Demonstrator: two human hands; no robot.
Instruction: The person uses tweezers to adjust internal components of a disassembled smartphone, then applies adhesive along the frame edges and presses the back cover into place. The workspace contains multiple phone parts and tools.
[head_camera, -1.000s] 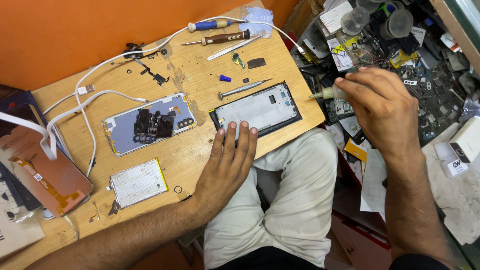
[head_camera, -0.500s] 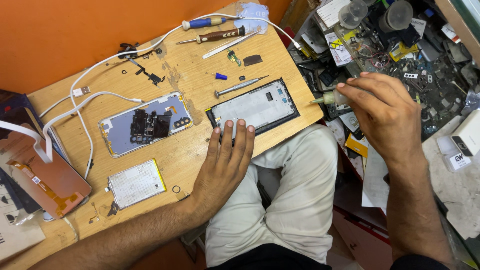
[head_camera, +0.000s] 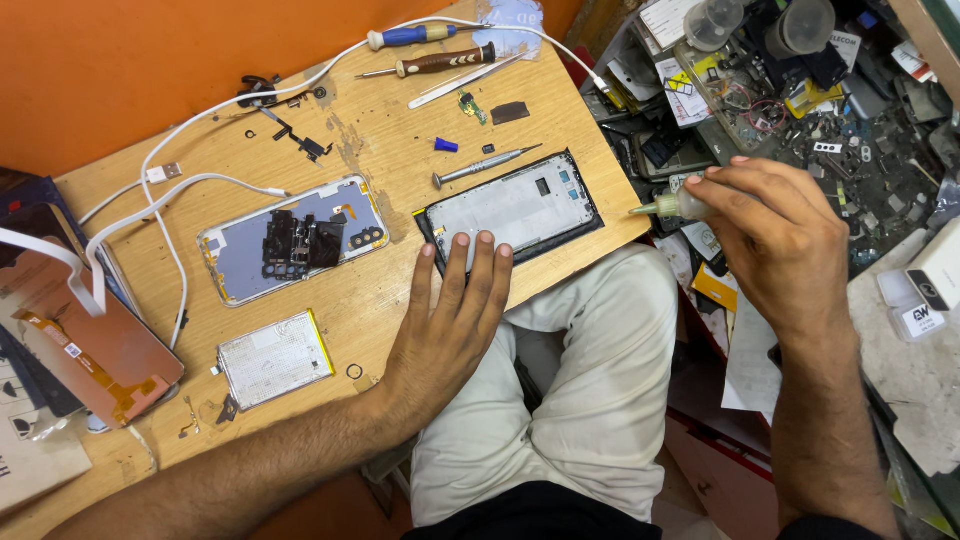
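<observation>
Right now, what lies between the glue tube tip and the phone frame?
In the head view, only bare table edge lies between the glue tube in the right hand and the phone frame; the left hand steadies the frame's near edge.

I see a wooden workbench (head_camera: 400, 290) set against an orange wall. On it lie a phone display frame (head_camera: 515, 208), an opened phone back housing (head_camera: 290, 240), a flat battery (head_camera: 275, 358), 3 screwdrivers near the far edge, a white cable (head_camera: 200, 185), tweezers (head_camera: 465, 82) and small loose screws and brackets.
</observation>
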